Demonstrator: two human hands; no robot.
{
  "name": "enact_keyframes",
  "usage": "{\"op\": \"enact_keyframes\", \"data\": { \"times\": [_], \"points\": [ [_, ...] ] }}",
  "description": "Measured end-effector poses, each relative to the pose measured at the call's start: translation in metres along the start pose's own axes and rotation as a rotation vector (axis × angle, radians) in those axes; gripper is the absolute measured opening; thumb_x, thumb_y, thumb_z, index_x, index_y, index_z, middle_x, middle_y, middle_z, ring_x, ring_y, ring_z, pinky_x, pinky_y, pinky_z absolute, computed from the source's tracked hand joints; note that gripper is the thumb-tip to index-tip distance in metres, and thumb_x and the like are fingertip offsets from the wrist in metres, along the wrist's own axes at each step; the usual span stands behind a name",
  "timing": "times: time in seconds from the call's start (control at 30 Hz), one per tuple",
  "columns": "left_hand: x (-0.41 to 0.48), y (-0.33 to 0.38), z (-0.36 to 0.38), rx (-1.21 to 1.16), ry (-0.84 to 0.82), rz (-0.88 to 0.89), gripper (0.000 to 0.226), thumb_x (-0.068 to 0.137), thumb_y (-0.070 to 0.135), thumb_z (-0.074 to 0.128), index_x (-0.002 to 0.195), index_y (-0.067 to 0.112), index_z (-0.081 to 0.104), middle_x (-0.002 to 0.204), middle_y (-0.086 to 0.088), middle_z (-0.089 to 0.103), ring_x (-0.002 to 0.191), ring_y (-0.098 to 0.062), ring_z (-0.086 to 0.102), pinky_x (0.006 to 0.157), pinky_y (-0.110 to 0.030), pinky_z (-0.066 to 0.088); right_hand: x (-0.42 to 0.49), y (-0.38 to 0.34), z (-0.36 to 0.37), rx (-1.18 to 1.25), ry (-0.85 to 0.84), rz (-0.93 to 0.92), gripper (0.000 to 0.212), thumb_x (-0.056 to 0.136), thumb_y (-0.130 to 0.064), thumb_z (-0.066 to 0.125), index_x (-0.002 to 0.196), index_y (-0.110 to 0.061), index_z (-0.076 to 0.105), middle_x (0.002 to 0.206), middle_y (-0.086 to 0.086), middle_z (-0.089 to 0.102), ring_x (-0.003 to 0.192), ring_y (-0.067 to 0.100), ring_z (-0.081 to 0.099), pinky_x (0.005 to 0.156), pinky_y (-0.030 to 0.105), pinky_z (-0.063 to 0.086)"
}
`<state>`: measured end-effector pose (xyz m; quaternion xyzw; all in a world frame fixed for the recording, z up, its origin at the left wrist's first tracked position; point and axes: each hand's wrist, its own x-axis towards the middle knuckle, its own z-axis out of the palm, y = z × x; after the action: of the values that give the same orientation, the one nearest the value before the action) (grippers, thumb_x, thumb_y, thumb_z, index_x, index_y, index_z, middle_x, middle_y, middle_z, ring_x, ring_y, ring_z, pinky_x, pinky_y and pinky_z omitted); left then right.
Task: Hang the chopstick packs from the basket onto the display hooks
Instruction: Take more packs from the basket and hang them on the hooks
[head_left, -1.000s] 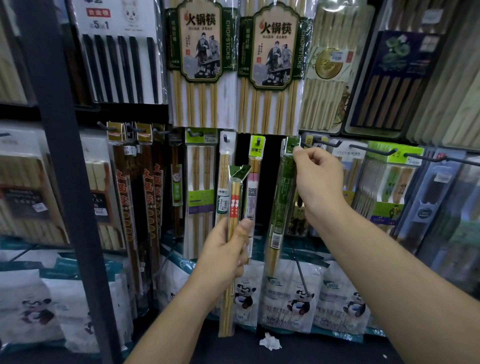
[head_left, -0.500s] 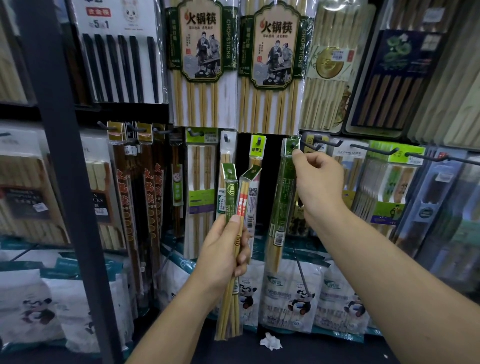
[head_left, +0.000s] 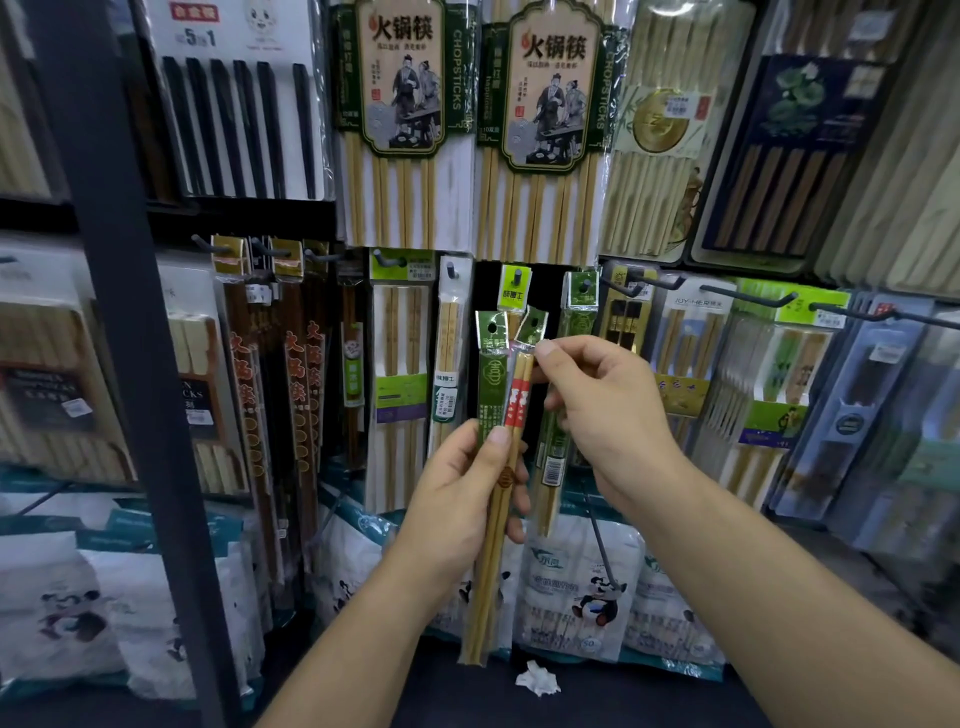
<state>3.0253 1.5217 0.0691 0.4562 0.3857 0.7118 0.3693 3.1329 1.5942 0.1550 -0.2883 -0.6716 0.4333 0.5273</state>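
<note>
Right hand: it has left the hook and come down to the left hand; thumb and forefinger now pinch the top flap of the red-banded pack.
Hung pack: no hand touches it now; it hangs alone from the hook.
Left hand: it holds higher than before; the green-label pack and the red-banded pack spread apart at the top.

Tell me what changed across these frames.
The right hand let go of the hooked green pack, moved down-left, and now pinches the top of the red-banded pack. The left hand still grips that pack and a second green pack; the hooked green pack stays hanging.
</note>
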Motion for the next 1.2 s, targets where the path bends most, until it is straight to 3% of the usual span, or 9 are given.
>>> {"op": "enact_keyframes", "data": {
  "times": [0.27, 0.47, 0.67, 0.77, 0.93, 1.03, 1.13, 1.17, 1.2],
  "points": [
    [0.004, -0.003, 0.003, -0.017, -0.012, -0.027, 0.033, 0.091, 0.044, 0.063, 0.101, 0.013, 0.059, 0.073, -0.004, 0.061, 0.059, -0.015, 0.057, 0.047, -0.026, 0.047, 0.017, -0.005, -0.005, 0.01, 0.05, -0.005, 0.026, 0.1, -0.025, 0.061, 0.086, -0.003, 0.066, 0.063, 0.0, 0.054, 0.054, 0.007, 0.048, 0.051, 0.017, 0.041],
    [0.005, -0.005, 0.004, -0.021, -0.011, -0.006, 0.018, 0.092, 0.044, 0.062, 0.086, 0.028, 0.065, 0.069, -0.001, 0.061, 0.058, -0.015, 0.059, 0.048, -0.026, 0.05, 0.015, -0.001, -0.005, -0.047, 0.021, -0.043, 0.017, 0.098, -0.026, 0.065, 0.086, -0.016, 0.071, 0.059, -0.012, 0.059, 0.055, 0.0, 0.053, 0.051, 0.012, 0.043],
    [0.004, -0.009, 0.007, 0.036, 0.005, -0.026, 0.028, 0.094, 0.041, 0.059, 0.101, 0.015, 0.068, 0.087, -0.007, 0.076, 0.085, -0.025, 0.076, 0.075, -0.04, 0.065, 0.026, -0.013, -0.016, -0.02, 0.116, -0.038, 0.021, 0.102, -0.023, 0.059, 0.086, -0.014, 0.068, 0.057, -0.011, 0.055, 0.05, 0.0, 0.047, 0.049, 0.013, 0.042],
    [0.004, -0.012, 0.007, 0.116, 0.075, -0.003, 0.023, 0.103, 0.027, 0.054, 0.093, 0.017, 0.072, 0.086, 0.004, 0.076, 0.086, -0.012, 0.073, 0.072, -0.025, 0.06, 0.037, -0.019, -0.019, -0.073, 0.159, -0.032, 0.03, 0.103, -0.027, 0.056, 0.077, -0.013, 0.063, 0.051, -0.012, 0.048, 0.046, 0.001, 0.042, 0.05, 0.013, 0.041],
    [0.006, -0.016, 0.005, 0.105, 0.138, -0.021, 0.022, 0.105, 0.02, 0.052, 0.098, 0.006, 0.066, 0.077, 0.005, 0.07, 0.081, -0.011, 0.07, 0.071, -0.027, 0.059, 0.041, -0.02, -0.015, -0.043, 0.189, 0.009, 0.043, 0.103, -0.027, 0.058, 0.063, -0.014, 0.05, 0.047, -0.007, 0.032, 0.04, 0.007, 0.033, 0.072, 0.025, 0.047],
    [0.005, -0.016, 0.004, 0.107, 0.131, -0.029, 0.022, 0.105, 0.024, 0.052, 0.099, 0.008, 0.066, 0.076, 0.004, 0.069, 0.076, -0.012, 0.069, 0.068, -0.027, 0.059, 0.041, -0.021, -0.013, 0.001, 0.247, 0.057, 0.054, 0.102, -0.024, 0.059, 0.054, -0.016, 0.036, 0.043, -0.007, 0.025, 0.035, 0.004, 0.033, 0.1, 0.03, 0.043],
    [0.005, -0.016, 0.002, 0.12, 0.125, -0.028, 0.022, 0.106, 0.024, 0.052, 0.1, 0.009, 0.067, 0.074, 0.003, 0.067, 0.073, -0.014, 0.069, 0.066, -0.028, 0.059, 0.041, -0.018, -0.011, 0.033, 0.27, 0.086, 0.048, 0.101, -0.025, 0.06, 0.058, -0.015, 0.04, 0.052, 0.001, 0.037, 0.043, 0.016, 0.053, 0.092, 0.02, 0.04],
    [0.005, -0.016, 0.001, 0.123, 0.122, -0.025, 0.022, 0.106, 0.024, 0.052, 0.1, 0.009, 0.066, 0.073, 0.002, 0.067, 0.072, -0.014, 0.068, 0.065, -0.027, 0.059, 0.042, -0.017, -0.01, 0.039, 0.275, 0.087, 0.044, 0.101, -0.025, 0.061, 0.062, -0.014, 0.044, 0.061, 0.007, 0.042, 0.077, 0.026, 0.063, 0.088, 0.017, 0.041],
    [0.005, -0.016, 0.001, 0.125, 0.118, -0.02, 0.022, 0.106, 0.023, 0.052, 0.101, 0.009, 0.066, 0.073, 0.002, 0.067, 0.072, -0.014, 0.068, 0.064, -0.027, 0.058, 0.042, -0.016, -0.009, 0.048, 0.277, 0.086, 0.041, 0.1, -0.025, 0.062, 0.064, -0.014, 0.046, 0.065, 0.009, 0.042, 0.06, 0.028, 0.06, 0.089, 0.017, 0.043]
  ]
}}
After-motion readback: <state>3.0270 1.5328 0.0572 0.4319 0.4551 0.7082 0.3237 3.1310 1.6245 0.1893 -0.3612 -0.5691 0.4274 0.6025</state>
